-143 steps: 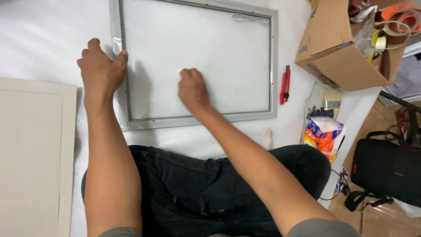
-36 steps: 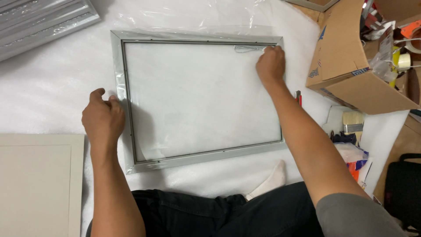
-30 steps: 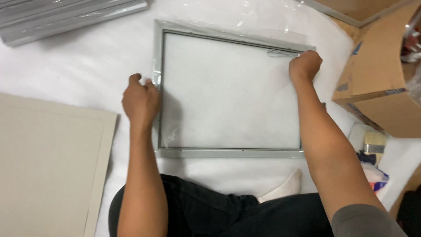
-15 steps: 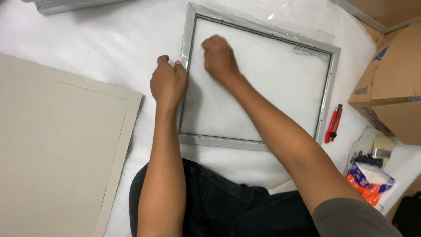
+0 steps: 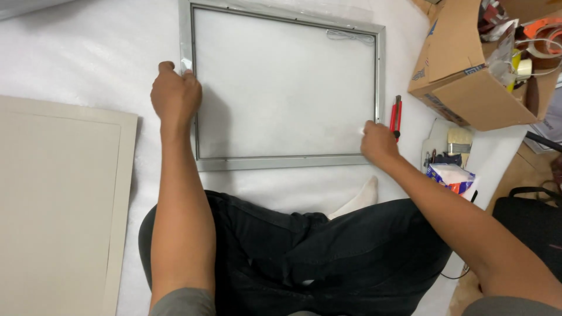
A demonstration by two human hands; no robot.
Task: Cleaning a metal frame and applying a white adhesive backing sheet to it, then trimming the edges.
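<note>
A silver picture frame (image 5: pixel 281 162) with a clear pane lies flat on white foam sheeting in front of my crossed legs. My left hand (image 5: pixel 174 95) grips the frame's left rail, fingers curled over its edge. My right hand (image 5: pixel 379 142) rests at the frame's lower right corner with fingers bunched, pressing a small white piece on the pane; what it pinches is hard to make out. A red utility knife (image 5: pixel 396 115) lies just right of the frame, beside my right hand.
A beige mat board (image 5: pixel 58 199) lies on the left. An open cardboard box (image 5: pixel 468 82) with tape rolls and clutter stands at upper right. A brush and a small packet (image 5: pixel 451 174) lie near my right knee; a black bag (image 5: pixel 535 219) sits at far right.
My right hand has slid from the pane's upper left, near my left hand, down to the lower right corner. The view shifted, so the frame sits more centrally. My left hand stays on the left rail.
</note>
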